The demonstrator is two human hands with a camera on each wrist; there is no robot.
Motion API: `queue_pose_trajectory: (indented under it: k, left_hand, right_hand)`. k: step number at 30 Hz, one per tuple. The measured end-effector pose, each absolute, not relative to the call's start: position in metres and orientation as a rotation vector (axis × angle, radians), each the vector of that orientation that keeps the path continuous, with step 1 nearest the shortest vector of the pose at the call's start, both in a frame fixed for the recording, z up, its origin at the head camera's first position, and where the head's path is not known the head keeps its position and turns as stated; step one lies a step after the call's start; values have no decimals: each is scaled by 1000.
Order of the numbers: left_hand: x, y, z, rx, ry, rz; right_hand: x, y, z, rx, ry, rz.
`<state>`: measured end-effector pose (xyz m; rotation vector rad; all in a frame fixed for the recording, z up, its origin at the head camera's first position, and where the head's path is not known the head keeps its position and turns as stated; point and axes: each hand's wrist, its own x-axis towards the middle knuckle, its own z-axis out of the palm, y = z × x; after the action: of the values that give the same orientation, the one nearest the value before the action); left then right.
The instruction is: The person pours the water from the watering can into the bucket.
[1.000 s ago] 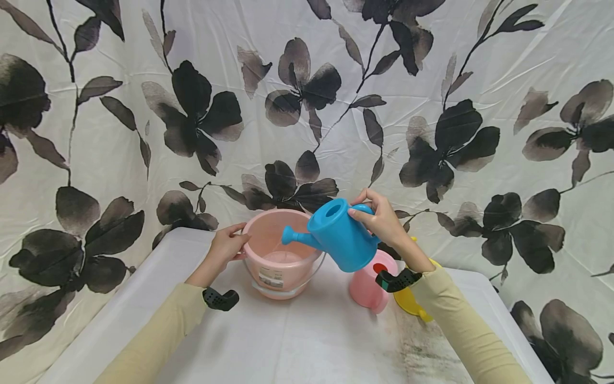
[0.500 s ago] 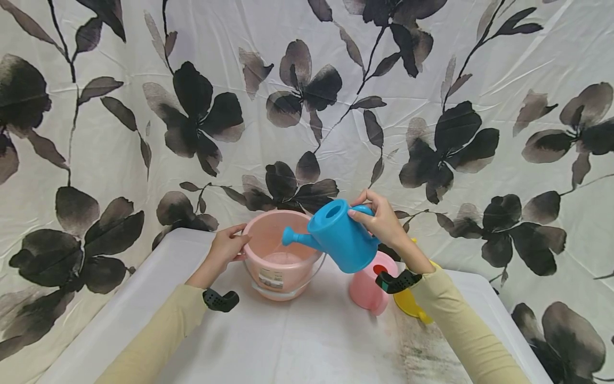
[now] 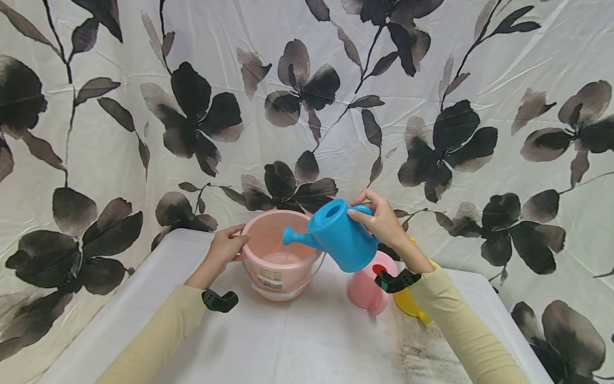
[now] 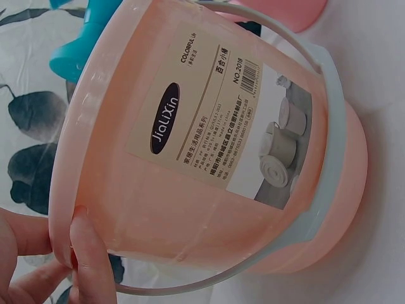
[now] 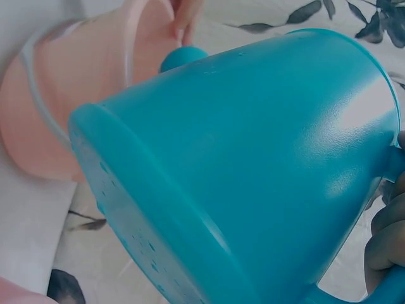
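Note:
My left hand (image 3: 226,247) grips the rim of a pale pink bucket (image 3: 295,272), which stands upright on the table. In the left wrist view, the thumb and fingers (image 4: 92,253) pinch that rim beside the labelled wall. My right hand (image 3: 380,217) holds a blue watering can (image 3: 342,242) by its handle, raised and tilted to the left. The can's spout head (image 3: 288,236) hangs over the bucket's opening, with faint thin streaks below it. Wet drops dot the can's underside (image 5: 136,234) in the right wrist view.
A pink watering can (image 3: 366,288) stands right of the bucket, below the raised blue one. Behind the right forearm is a partly hidden yellow object (image 3: 408,303). The white-covered table (image 3: 288,346) has a brownish stain at right. A floral cloth (image 3: 307,133) hangs behind.
Both hands, the bucket and the tilted blue watering can keep practically the same positions. Only the head view shifts very slightly.

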<state>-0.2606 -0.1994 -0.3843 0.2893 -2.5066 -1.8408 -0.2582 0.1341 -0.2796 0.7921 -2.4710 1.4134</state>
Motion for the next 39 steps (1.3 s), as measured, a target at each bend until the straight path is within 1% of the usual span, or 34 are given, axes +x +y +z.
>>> queue_pose_trajectory:
  k: [39]
  left_hand:
    - [-264,-199,-385,293,-2508,-1843]
  right_hand:
    - [-259,133,-278,777,-2466,1378]
